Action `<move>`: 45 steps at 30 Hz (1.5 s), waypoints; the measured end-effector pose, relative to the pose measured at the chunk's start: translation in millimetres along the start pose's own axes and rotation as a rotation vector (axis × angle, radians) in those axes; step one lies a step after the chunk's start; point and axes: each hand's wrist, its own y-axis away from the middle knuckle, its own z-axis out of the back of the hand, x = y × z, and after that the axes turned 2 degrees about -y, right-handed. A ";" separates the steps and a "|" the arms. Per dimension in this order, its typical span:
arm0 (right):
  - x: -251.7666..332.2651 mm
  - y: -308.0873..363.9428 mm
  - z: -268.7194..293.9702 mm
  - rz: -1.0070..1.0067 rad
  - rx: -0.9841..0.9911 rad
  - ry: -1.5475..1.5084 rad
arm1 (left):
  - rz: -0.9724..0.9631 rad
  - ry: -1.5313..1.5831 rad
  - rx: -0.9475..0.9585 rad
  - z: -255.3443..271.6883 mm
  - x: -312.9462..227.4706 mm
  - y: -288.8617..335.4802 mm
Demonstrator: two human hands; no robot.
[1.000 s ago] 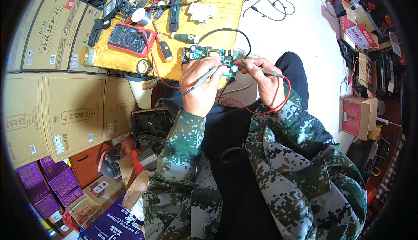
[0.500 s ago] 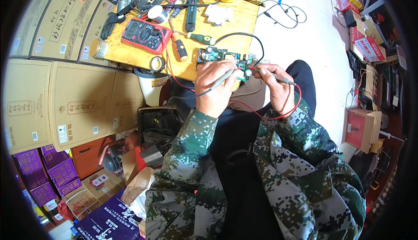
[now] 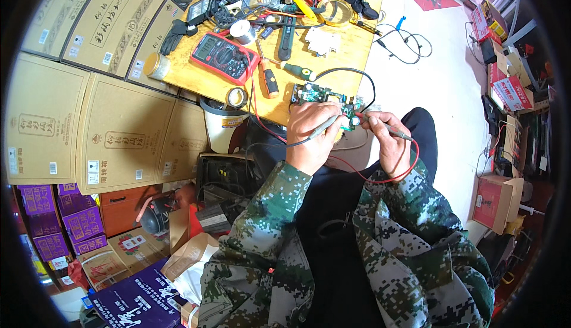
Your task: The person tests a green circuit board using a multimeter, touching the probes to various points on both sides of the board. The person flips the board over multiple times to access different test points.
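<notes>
My left hand [image 3: 310,143] is closed around a grey test probe [image 3: 326,125] with a dark lead and rests over the near edge of a green circuit board [image 3: 312,94]. Between the fingers of my right hand [image 3: 389,144] is a second test probe [image 3: 397,132] on a red lead, its tip end pointing left at the board's right part. Both probe tips are too small to make out exactly. The board sits at the table's near right corner. Farther left lies a red multimeter [image 3: 223,58] with its display facing up; the red lead runs from it.
Screwdrivers [image 3: 269,79], a solder spool [image 3: 242,31], a tape roll [image 3: 237,97] and a box cutter [image 3: 286,37] lie on the wooden table [image 3: 184,66]. Tangled tools and cables crowd its far side. Cardboard boxes [image 3: 128,128] are stacked at left; a bucket [image 3: 223,127] stands below the table edge.
The whole view has shifted, so the table and hands appear farther right and lower. Both hands keep their probes at the board, with little visible movement relative to it.
</notes>
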 end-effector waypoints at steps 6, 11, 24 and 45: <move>1.9 1.2 -0.4 -0.010 0.007 -0.010 | -0.018 0.009 -0.003 -0.1 2.0 0.0; 2.9 1.3 0.1 -0.013 0.016 -0.013 | -0.011 0.010 -0.001 -0.5 2.1 0.3; 4.1 1.3 -1.6 -0.012 0.002 -0.021 | -0.011 0.021 -0.001 -0.2 1.6 -0.8; 1.3 0.9 -0.2 -0.010 0.011 -0.036 | -0.020 0.024 -0.009 -1.0 2.6 -1.3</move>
